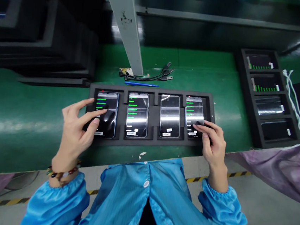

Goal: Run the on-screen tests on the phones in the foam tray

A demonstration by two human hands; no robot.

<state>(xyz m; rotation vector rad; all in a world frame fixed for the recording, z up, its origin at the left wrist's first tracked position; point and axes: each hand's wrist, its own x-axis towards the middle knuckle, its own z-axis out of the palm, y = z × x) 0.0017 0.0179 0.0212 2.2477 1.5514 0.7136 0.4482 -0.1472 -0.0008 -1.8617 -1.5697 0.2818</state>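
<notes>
A black foam tray (pixel 150 144) lies in front of me with several smartphones side by side in its slots. My left hand (pixel 78 125) is open, its index fingertip at the screen of the leftmost phone (pixel 109 122), which shows green bars of text. Over the rightmost phone (pixel 194 111), also lit with green text, my right hand (pixel 213 141) is open with its fingertips at the lower screen. Between them sit a second lit phone (pixel 137 116) and a phone with a dark, reflective screen (pixel 170 116). Neither hand grips anything.
Behind the tray lie a blue pen (pixel 141 84) and short black cables (pixel 150 78), beside a metal post (pixel 129 25). Black foam trays (pixel 66 44) are stacked at left. Another phone tray (pixel 253 124) and a white cord (pixel 295 94) lie at right. Purple sleeves (pixel 279 167) show nearby.
</notes>
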